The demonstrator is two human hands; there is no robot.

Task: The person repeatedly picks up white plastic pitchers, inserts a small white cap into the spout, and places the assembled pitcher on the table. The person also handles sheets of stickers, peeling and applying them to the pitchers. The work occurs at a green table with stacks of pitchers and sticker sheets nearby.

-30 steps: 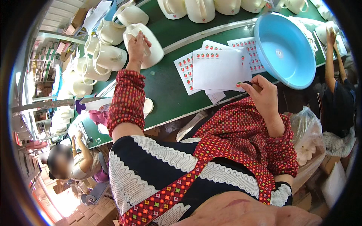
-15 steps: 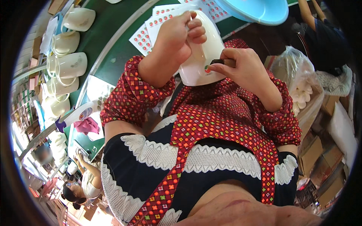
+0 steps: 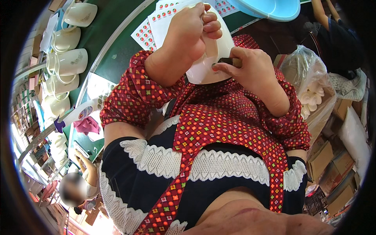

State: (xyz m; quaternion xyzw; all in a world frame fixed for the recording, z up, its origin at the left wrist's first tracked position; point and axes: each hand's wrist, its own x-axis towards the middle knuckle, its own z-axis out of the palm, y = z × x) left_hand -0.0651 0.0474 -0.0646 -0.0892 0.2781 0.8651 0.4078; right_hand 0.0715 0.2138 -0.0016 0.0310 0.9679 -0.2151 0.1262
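Observation:
A glossy white ceramic jug (image 3: 201, 74) rests tilted against my lap. My left hand (image 3: 188, 33) is closed at its upper part, fingers curled round what looks like its handle. My right hand (image 3: 254, 70) is closed on a small dark, flat-ended tool (image 3: 230, 61) with a brownish part, held between thumb and fingers. The right thumb presses on the jug's lower side, covering the small round red-and-green sticker seen there earlier. Behind the left hand, white sheets of round red-and-green stickers (image 3: 161, 24) lie on the green table (image 3: 117, 51).
A light blue basin (image 3: 274, 11) stands at the far right of the table. Several similar white jugs (image 3: 72, 62) line the left side near a pink cloth (image 3: 87, 125). Clear plastic bagging (image 3: 299, 64) and cardboard boxes (image 3: 323, 160) are at the right. Other people work at left and far right.
The right thumb has moved over the red-and-green sticker on the jug, which showed beside it before. Both hands keep their grip. The view has shifted slightly.

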